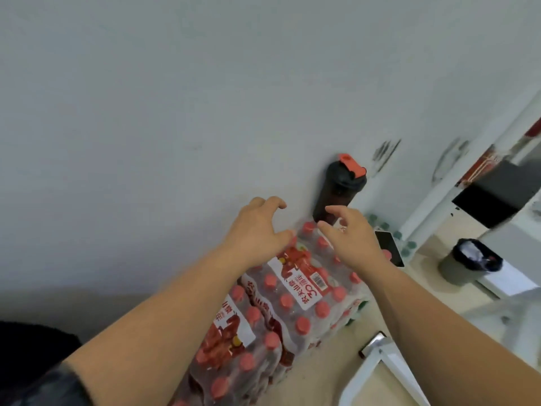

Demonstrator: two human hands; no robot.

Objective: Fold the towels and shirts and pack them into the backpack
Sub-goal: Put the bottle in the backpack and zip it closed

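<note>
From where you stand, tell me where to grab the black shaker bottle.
Wrap the right hand round the shaker bottle, on its tapered body just under the wider lid, coming from the near side: it stands upright with the wall close behind.

The right hand covers the foot of the black shaker bottle and one side of the phone. The bottle packs run off the bottom edge, the nearest blurred. A dark shape at lower left is cropped and can't be made out.
</note>
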